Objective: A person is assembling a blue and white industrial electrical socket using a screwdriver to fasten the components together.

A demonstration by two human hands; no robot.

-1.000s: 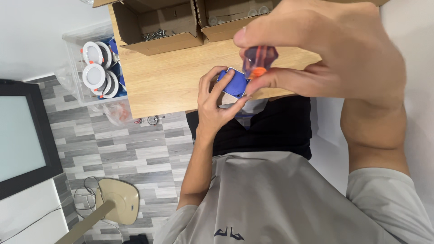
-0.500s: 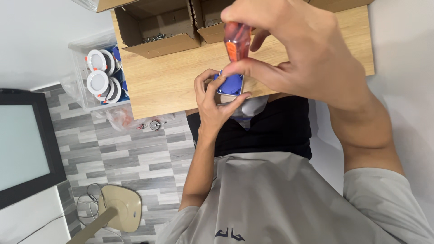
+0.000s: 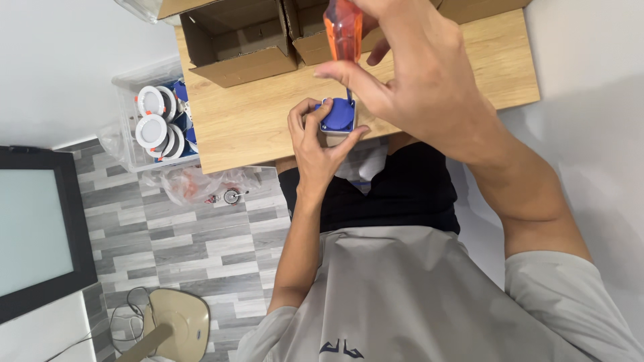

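Observation:
My left hand (image 3: 312,144) grips a small box with a blue face and a white body (image 3: 337,115), held over the near edge of a wooden table (image 3: 255,114). My right hand (image 3: 416,74) is closed around a screwdriver with a clear orange handle (image 3: 342,30). The screwdriver stands nearly upright, its thin shaft reaching down to the top edge of the blue face. My right hand hides part of the handle, and the fingers of my left hand cover the sides of the box.
Open cardboard boxes (image 3: 235,40) stand at the far side of the table. A clear bin of round white lamps (image 3: 157,124) sits left of the table, with a plastic bag (image 3: 201,184) on the grey tiled floor. A dark-framed screen (image 3: 33,228) stands at the left.
My right hand has raised the screwdriver from a slant to nearly upright, with its tip now on the blue-faced box. My left hand has kept hold of the box.

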